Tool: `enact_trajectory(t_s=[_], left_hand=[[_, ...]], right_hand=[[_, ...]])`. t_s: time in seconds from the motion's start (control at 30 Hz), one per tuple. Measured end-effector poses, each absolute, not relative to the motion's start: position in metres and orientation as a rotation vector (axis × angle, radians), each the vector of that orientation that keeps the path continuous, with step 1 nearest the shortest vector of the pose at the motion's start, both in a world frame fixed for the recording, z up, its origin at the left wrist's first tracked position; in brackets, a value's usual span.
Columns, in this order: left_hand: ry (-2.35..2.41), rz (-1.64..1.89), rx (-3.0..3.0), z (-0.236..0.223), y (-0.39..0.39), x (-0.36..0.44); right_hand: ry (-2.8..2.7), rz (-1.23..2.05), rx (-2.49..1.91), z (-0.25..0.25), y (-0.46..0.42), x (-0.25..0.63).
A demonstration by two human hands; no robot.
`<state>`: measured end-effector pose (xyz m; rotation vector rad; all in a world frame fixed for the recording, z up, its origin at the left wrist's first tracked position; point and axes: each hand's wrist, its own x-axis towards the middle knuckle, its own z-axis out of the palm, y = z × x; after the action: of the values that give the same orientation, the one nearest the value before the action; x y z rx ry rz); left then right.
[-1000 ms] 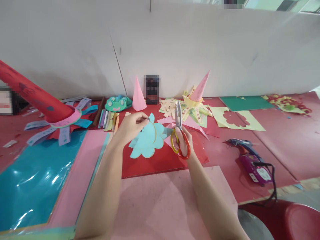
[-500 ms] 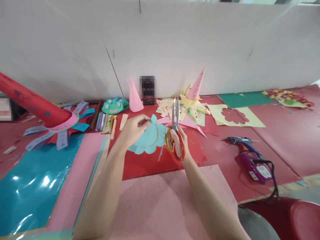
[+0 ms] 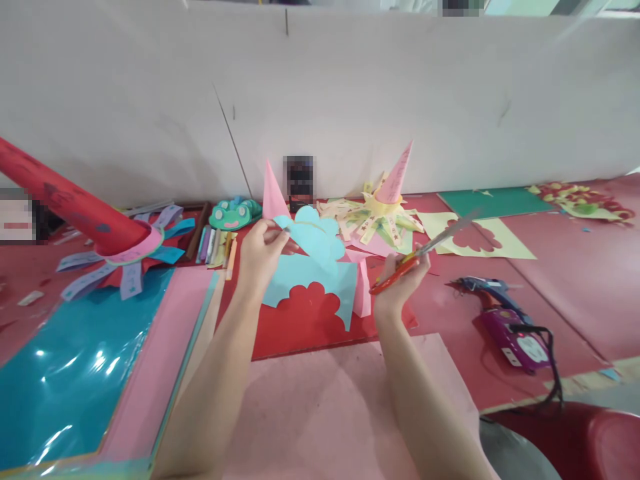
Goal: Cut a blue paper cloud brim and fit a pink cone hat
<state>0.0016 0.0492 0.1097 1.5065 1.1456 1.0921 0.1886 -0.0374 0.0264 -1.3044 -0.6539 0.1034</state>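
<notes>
A: Where is the scalloped blue paper [image 3: 316, 232]?
B: In the left hand [image 3: 260, 250]. Thumb and fingers pinch its left end, so nearly all of it spreads out to the right of the fingertips.
A: Is it resting on anything?
B: It overlaps the top edge of the blue sheet [image 3: 295, 270] from this view, but I can't tell whether the two touch. That sheet has a scalloped gap along its near edge, and the red sheet [image 3: 300, 328] shows through it.
A: And the right hand [image 3: 404, 283]?
B: It's closed around the handles of the scissors [image 3: 425, 250]. The blades point up and away to the right, toward the pale yellow sheet [image 3: 515, 241]; they're blurred.
A: So the scissors are well clear of the held piece?
B: Yes, apart from it. A folded pink strip [image 3: 363, 293] is between the blue sheet and the right hand.
</notes>
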Motion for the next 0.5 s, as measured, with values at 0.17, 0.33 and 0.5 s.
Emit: enact_trajectory(t_s=[0.17,0.33,0.5], left_hand=[[1.126,1.196,1.430,0.111,0.047,0.004],[1.118,1.235,1.453,0.113,0.045,0.002],[1.115,1.385,1.397,0.118,0.047,-0.001]], right_hand=[[-0.678,0.275,-1.475,0.018,-0.035,0.185],[-0.875,0.438,-1.775,0.014,-0.034,0.174],[-1.232,0.348,-1.893,0.011,-0.031,0.170]])
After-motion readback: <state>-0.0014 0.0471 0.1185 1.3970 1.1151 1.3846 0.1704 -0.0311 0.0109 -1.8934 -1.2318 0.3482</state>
